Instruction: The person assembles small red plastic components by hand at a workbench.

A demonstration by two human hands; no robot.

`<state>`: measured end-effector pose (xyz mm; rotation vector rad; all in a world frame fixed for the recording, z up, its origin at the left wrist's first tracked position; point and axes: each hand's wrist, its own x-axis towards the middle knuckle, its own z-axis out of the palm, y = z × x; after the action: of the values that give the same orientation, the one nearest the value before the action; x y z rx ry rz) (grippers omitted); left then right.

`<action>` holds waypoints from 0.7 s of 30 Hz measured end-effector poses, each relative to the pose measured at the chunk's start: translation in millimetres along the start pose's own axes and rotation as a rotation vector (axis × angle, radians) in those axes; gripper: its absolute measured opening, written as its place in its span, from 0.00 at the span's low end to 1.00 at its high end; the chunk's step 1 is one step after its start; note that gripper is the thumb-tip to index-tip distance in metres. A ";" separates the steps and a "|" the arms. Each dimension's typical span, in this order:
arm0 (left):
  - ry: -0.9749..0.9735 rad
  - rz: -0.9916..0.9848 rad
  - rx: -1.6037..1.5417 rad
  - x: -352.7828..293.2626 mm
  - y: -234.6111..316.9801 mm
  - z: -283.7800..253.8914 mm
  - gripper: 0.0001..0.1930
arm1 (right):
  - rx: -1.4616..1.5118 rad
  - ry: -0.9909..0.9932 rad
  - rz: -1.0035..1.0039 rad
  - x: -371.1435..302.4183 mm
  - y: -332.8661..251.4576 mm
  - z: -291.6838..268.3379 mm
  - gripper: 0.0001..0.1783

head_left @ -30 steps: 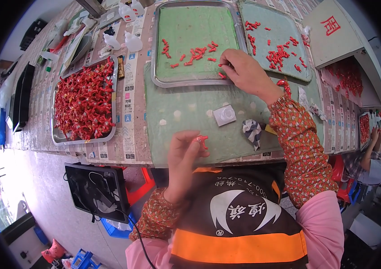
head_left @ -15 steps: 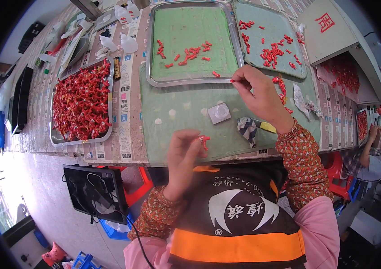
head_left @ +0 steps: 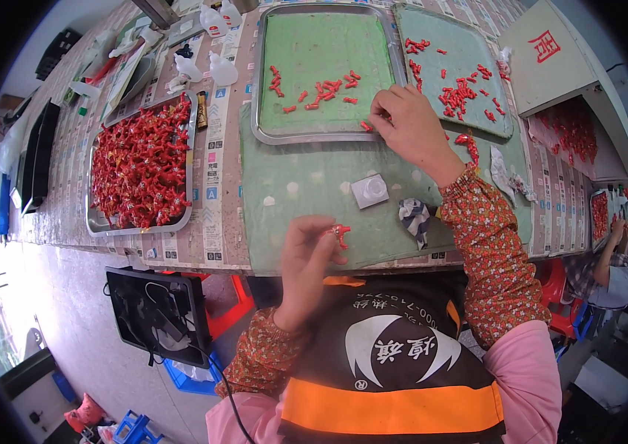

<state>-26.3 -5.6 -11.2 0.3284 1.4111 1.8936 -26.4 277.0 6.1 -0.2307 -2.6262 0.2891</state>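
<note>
My left hand [head_left: 308, 250] is held above the near edge of the green cloth mat [head_left: 277, 174]. Its thumb and fingers pinch a small red figure part [head_left: 340, 235] with little prongs. My right hand [head_left: 412, 127] reaches over the near right corner of the green-lined metal tray [head_left: 255, 89]. Its fingertips close at the end of a small red peg-like piece [head_left: 366, 126] by the tray rim; the hand partly hides the grip. Several similar red pieces [head_left: 325, 90] lie farther back in this tray. Between the hands, on the mat, sits a small pale block [head_left: 370, 191] with a round top.
A crumpled striped cloth [head_left: 414, 218] lies beside the block. To the right stand a second tray [head_left: 488, 126] of red pieces and a pale box [head_left: 551, 59]. At left are a heaped tray of red figures [head_left: 140, 166] and white squeeze bottles [head_left: 221, 70]. Another person [head_left: 610, 266] works far right.
My right hand has moved slightly left and away from me, its fingertips now at the red piece near the tray rim. My left hand keeps its red part. The whole view has shifted slightly.
</note>
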 end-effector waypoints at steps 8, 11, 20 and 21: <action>-0.009 0.009 0.006 0.3 0.2 -0.5 0.10 | 0.089 -0.322 0.208 9.5 3.4 7.5 0.08; -0.024 0.027 0.005 0.1 -1.5 -1.2 0.10 | 0.062 -0.227 0.114 6.9 6.4 11.6 0.05; -0.015 0.026 -0.001 -0.6 -1.6 -0.1 0.12 | 0.026 -0.093 0.094 22.5 10.0 20.2 0.05; -0.014 0.027 0.000 -0.5 -1.7 0.2 0.12 | 0.027 -0.092 0.093 24.9 8.7 22.6 0.05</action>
<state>-25.1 -5.6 -12.6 0.3616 1.4034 1.9097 -58.0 287.1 -4.3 -0.3388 -2.7050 0.3747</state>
